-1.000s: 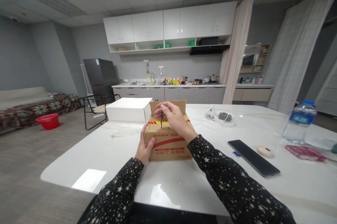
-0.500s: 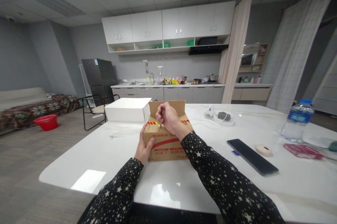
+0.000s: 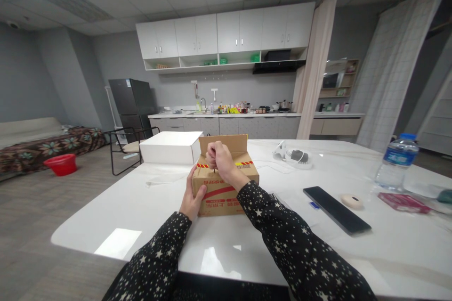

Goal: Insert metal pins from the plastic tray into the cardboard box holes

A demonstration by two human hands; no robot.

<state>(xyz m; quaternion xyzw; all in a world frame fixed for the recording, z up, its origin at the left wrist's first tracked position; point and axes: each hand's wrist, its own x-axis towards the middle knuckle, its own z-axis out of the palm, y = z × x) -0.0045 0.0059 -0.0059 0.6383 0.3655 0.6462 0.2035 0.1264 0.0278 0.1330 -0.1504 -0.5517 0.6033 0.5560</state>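
A brown cardboard box (image 3: 221,193) with red print and red-and-yellow tape stands on the table in front of me, one flap (image 3: 229,143) raised at its far side. My left hand (image 3: 192,199) grips its left side, thumb on the near face and fingers round the edge. Over the top, my right hand (image 3: 222,162) is closed in a fist. Below that fist, a thin dark rod (image 3: 214,171) reaches down to the top of the box by the tape; its kind is hidden by the fingers.
On the white table (image 3: 116,211) are a white box (image 3: 171,148), a phone (image 3: 335,209), a round beige case (image 3: 352,201), a water bottle (image 3: 397,162), a dark pink packet (image 3: 403,202) and a white device with cable (image 3: 298,157). A chair (image 3: 129,148) stands beyond the left edge.
My right fist has turned slightly and shifted a little down and left over the box. The left hand keeps its hold. A small metallic object now shows beside my right sleeve.
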